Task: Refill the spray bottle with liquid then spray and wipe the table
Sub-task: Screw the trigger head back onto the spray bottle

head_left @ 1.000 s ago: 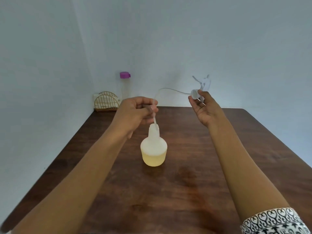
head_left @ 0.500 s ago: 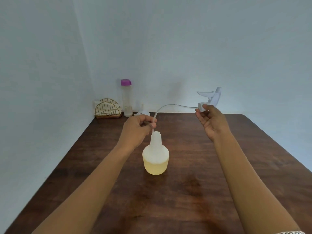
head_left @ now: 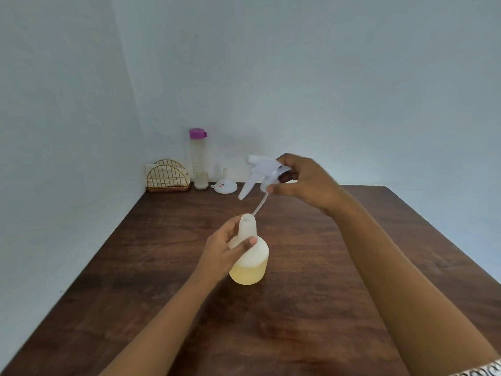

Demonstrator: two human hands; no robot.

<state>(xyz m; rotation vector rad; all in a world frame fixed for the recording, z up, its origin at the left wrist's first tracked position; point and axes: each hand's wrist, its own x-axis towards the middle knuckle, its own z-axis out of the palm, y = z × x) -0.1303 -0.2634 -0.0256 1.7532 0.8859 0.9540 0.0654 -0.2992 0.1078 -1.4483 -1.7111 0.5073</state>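
Observation:
A translucent white spray bottle (head_left: 252,263) holding pale yellow liquid in its lower part stands uncapped in the middle of the dark wooden table (head_left: 311,308). My left hand (head_left: 226,249) grips its neck. My right hand (head_left: 306,183) holds the white trigger spray head (head_left: 260,173) above and behind the bottle, tilted. Its thin dip tube (head_left: 259,203) slants down with the tip at the bottle's open mouth.
Against the back wall stand a tall clear bottle with a purple cap (head_left: 199,158), a white funnel (head_left: 224,185) upside down, and a gold wire holder with cloths (head_left: 167,176). The table's right edge runs along the frame's right side.
My left hand let go of the dip tube and took the bottle's neck. My right hand brought the spray head leftward and over the bottle, so the tube now hangs straight into the mouth.

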